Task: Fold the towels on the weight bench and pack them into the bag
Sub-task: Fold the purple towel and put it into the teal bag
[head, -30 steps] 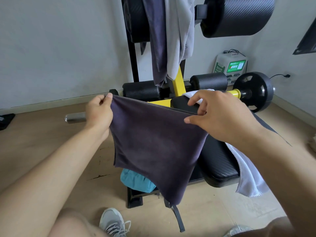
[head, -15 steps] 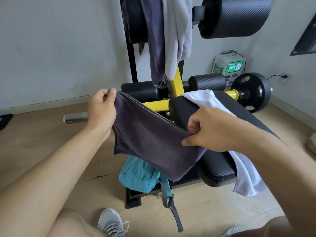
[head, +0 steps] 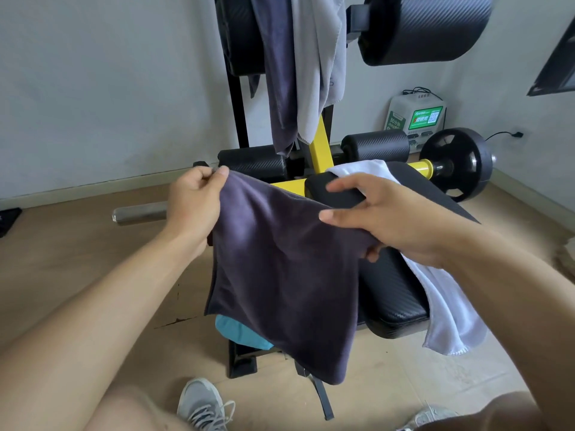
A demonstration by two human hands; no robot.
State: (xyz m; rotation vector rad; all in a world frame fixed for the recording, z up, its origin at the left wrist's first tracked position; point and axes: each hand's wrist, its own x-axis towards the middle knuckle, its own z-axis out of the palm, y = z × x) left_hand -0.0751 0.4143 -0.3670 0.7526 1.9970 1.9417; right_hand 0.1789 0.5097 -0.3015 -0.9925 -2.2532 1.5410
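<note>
A dark purple-grey towel point(head: 280, 269) hangs folded in the air in front of the weight bench point(head: 392, 293). My left hand point(head: 194, 203) pinches its upper left corner. My right hand point(head: 389, 222) grips its upper right edge, thumb on the near side and fingers spread over the top. A white towel point(head: 445, 306) lies draped across the black bench pad and hangs off its right side. Another dark towel point(head: 281, 76) and a light grey towel point(head: 317, 63) hang from the upright frame. Below the held towel, part of a teal bag point(head: 239, 332) shows on the floor.
A black weight plate point(head: 457, 164) sits on the yellow bar at right, a bare steel bar end point(head: 140, 213) at left. A white and green box point(head: 415, 118) stands by the wall. My grey shoes point(head: 202, 405) are on the wooden floor near the bench foot.
The towel has been lifted and spread wider again; it now hangs lower and hides most of the teal bag. My right hand rose and opened its fingers over the edge.
</note>
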